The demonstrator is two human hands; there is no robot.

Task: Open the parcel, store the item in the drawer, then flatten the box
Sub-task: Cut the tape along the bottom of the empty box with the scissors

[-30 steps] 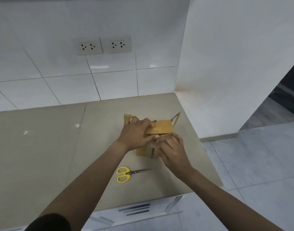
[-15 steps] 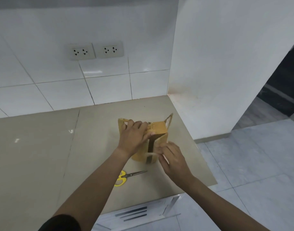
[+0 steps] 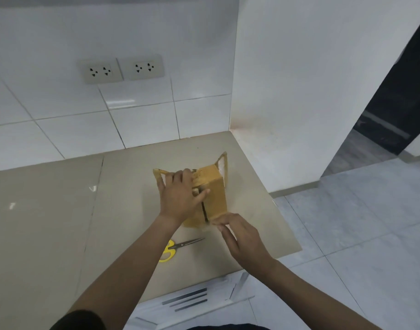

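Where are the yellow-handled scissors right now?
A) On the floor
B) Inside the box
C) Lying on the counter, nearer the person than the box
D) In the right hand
C: the scissors lie flat on the counter in front of the cardboard box, touched by neither hand.

The left hand (image 3: 180,196) covers the left half of the box (image 3: 216,194), hiding its grip there. Its forearm crosses the scissors (image 3: 178,247), concealing part of the yellow handles. Both arms are cut off by the lower edge.
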